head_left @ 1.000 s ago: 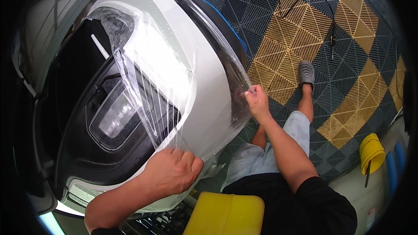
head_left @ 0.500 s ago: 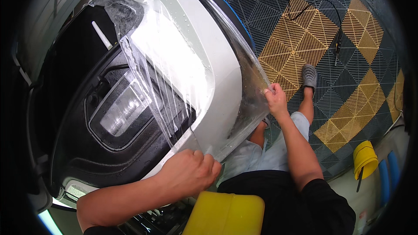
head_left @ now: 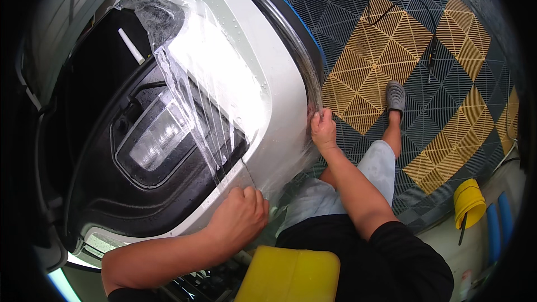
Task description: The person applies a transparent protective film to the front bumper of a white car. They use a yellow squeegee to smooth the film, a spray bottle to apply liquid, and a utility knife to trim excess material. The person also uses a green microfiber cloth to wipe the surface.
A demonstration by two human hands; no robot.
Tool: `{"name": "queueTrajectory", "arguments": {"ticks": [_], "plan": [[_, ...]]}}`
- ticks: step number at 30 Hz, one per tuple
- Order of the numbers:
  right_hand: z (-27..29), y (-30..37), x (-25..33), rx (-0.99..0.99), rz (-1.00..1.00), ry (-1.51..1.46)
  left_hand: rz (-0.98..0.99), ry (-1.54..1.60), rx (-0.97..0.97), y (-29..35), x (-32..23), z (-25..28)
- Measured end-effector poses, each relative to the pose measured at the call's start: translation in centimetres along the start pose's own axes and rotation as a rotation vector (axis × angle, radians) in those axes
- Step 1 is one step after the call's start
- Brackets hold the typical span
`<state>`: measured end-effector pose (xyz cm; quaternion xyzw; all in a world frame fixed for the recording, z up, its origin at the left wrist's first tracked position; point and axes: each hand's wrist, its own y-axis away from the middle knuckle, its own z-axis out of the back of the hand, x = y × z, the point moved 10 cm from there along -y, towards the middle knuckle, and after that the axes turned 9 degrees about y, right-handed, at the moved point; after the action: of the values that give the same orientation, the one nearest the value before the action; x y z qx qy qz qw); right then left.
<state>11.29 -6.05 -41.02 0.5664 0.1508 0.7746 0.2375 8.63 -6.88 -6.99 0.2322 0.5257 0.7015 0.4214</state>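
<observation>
I take the white car bumper (head_left: 246, 78) as my landmark; it fills the left and the middle of the view. At its left side sits the black lamp housing (head_left: 140, 151) with the clear lamp inside. A transparent film (head_left: 207, 95) lies wrinkled over the bumper, from the upper part down to the lower edge. At the lower edge of the bumper my left hand (head_left: 239, 218) is curled into a loose fist and pinches the corner of the film. At the right edge of the bumper my right hand (head_left: 323, 131) grips the film border, fingers pressed together. Right of the bumper, the tiled floor (head_left: 391, 39) in grey and yellow shows my grey shoe (head_left: 395, 96). Far right of it stands a yellow container (head_left: 469, 201).
</observation>
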Motion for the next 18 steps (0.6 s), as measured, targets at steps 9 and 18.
{"name": "queueTrajectory", "arguments": {"ticks": [9,18], "plan": [[-1.2,1.3,0.7,-0.171,0.016,-0.086,0.315,-0.132,0.200,-2.1,1.0,-1.7],[-0.5,1.5,1.0,-0.289,0.084,-0.077,0.053,-0.306,0.260,-3.4,-0.9,-0.6]]}}
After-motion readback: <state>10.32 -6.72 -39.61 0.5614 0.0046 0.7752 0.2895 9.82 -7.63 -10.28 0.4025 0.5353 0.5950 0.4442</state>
